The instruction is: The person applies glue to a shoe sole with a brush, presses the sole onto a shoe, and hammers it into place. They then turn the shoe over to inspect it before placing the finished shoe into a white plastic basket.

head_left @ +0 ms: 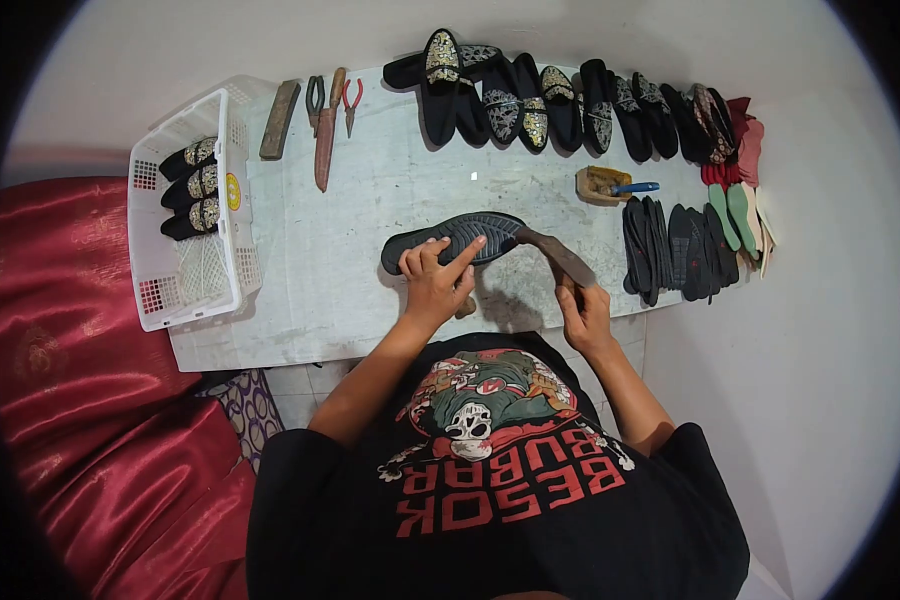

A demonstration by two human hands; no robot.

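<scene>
A black shoe lies sole up over the table, its ridged tread facing me and its toe toward the right. My left hand holds it, fingers spread across the tread. In my right hand is a hammer with a long, curved, dark metal head; one end of the head overlaps the toe of the sole in this view. The hammer's handle is hidden by my hand. Below my left hand a small brown piece shows, mostly covered.
A white plastic basket with several decorated shoes stands left. Behind lie a flat block, a sheathed-looking knife and pliers. Black shoes line the back edge. At right are a glue tub, a blue-handled brush and black soles.
</scene>
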